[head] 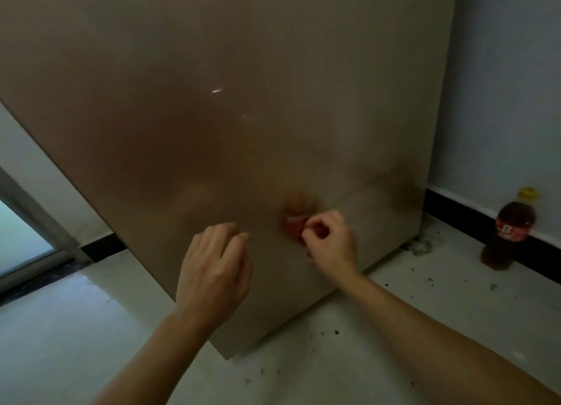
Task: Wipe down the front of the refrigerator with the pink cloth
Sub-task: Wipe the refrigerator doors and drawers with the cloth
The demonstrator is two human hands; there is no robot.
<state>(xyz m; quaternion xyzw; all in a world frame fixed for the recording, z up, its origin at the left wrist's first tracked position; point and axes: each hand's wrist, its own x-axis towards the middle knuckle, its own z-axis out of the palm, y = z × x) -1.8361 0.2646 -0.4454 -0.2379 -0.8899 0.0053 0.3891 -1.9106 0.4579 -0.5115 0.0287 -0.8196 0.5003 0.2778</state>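
The refrigerator front is a glossy beige-brown panel that fills most of the view. My right hand grips the bunched pink cloth and holds it against the lower part of the panel. Only a small part of the cloth shows past my fingers. My left hand hangs just left of it, fingers loosely curled near the panel, holding nothing. Faint reflections of both hands show on the panel.
A brown soda bottle with a red label and yellow cap stands on the floor by the right wall. The pale tiled floor carries dark specks. A glass door frame sits at the left.
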